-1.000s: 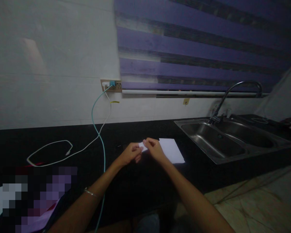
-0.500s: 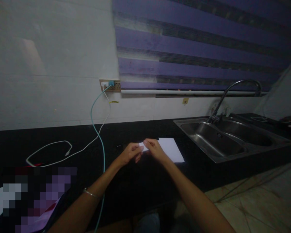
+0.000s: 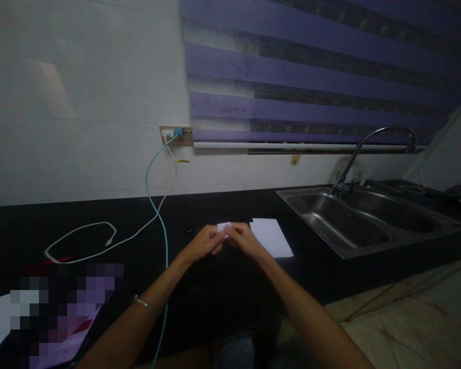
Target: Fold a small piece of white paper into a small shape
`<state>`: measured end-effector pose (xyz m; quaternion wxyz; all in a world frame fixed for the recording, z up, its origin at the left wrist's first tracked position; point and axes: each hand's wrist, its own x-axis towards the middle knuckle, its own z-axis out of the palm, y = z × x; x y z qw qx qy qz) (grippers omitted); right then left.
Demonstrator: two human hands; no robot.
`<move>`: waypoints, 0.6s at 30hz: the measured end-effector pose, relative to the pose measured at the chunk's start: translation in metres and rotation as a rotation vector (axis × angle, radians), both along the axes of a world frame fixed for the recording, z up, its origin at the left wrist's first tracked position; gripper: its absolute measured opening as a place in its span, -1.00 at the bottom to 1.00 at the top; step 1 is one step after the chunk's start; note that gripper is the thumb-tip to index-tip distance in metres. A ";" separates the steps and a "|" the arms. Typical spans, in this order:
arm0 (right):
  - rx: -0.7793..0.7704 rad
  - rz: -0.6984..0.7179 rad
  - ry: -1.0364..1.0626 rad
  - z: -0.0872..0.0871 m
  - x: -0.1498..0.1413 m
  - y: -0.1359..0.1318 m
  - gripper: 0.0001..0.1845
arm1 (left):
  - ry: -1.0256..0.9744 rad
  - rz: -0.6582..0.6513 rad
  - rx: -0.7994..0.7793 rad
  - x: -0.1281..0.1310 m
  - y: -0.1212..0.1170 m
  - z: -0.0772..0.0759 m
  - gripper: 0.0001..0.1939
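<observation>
A small piece of white paper (image 3: 223, 226), apparently folded, is held up between my two hands above the dark counter. My left hand (image 3: 206, 241) pinches its left side, with the thumb on top. From the other side my right hand (image 3: 243, 238) grips it, thumb and fingertips pressed together close to the left thumb. Parts of the paper are hidden behind the fingers. Just right of my right hand lie flat white sheets of paper (image 3: 272, 238), slightly out of line with each other.
A steel double sink (image 3: 311, 218) with a curved tap (image 3: 353, 156) is set in the counter at right. A teal cable (image 3: 163, 230) and a white cable (image 3: 130, 237) run from the wall socket (image 3: 186, 136). A partly blurred purple item (image 3: 80, 333) lies at lower left.
My right thumb has moved down and in toward the left thumb, and more of the paper shows above the fingers. The flat sheets lie as before.
</observation>
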<state>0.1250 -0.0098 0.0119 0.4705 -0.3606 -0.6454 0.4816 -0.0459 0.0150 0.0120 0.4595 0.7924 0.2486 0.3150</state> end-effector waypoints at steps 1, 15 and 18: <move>0.011 0.004 -0.009 0.001 0.000 -0.001 -0.52 | 0.005 0.008 0.002 -0.001 0.000 0.001 -0.43; 0.021 -0.062 0.088 0.002 0.001 0.000 -0.59 | -0.099 -0.022 -0.148 0.009 -0.005 -0.001 -0.48; 0.087 -0.093 0.028 0.004 0.001 0.000 -0.60 | -0.115 -0.039 -0.174 0.006 -0.004 -0.001 -0.51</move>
